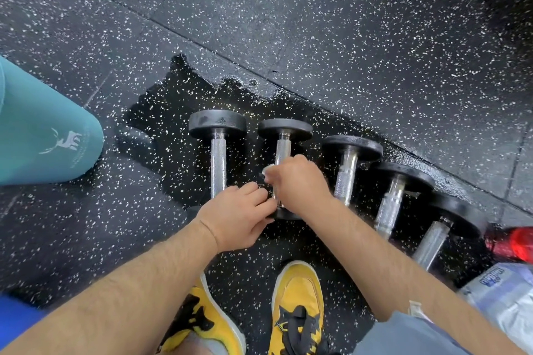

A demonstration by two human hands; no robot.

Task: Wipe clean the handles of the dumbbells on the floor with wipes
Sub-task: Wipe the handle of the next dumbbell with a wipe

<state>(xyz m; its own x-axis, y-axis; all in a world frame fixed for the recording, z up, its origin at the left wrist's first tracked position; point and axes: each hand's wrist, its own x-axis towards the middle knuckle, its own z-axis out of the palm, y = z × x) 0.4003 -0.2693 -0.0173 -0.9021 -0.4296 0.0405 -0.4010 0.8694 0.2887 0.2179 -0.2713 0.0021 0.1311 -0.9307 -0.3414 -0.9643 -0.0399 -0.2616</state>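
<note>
The near heads of the dumbbells [218, 164] are largely hidden by the hands and forearms, and most of the wipe [269, 169] is covered by the right hand [298, 183], only a white edge being seen at the knuckles. The right hand is wrapped round the handle of the second dumbbell [284, 147] from the left, with the wipe held inside the grip. The left hand [238, 217] is set at that dumbbell's near head with fingers curled; whether anything is gripped cannot be told. Five dumbbells are counted, laid side by side on a dark wet patch of the speckled floor [346, 23]. Two yellow-and-black shoes [298, 282] are seen below. A white deer emblem is printed on a teal roll [43, 112] at the left, its small lettering unreadable; blue lettering on a pale packet [501, 297] at the right is blurred, beside a red object [516, 242]
</note>
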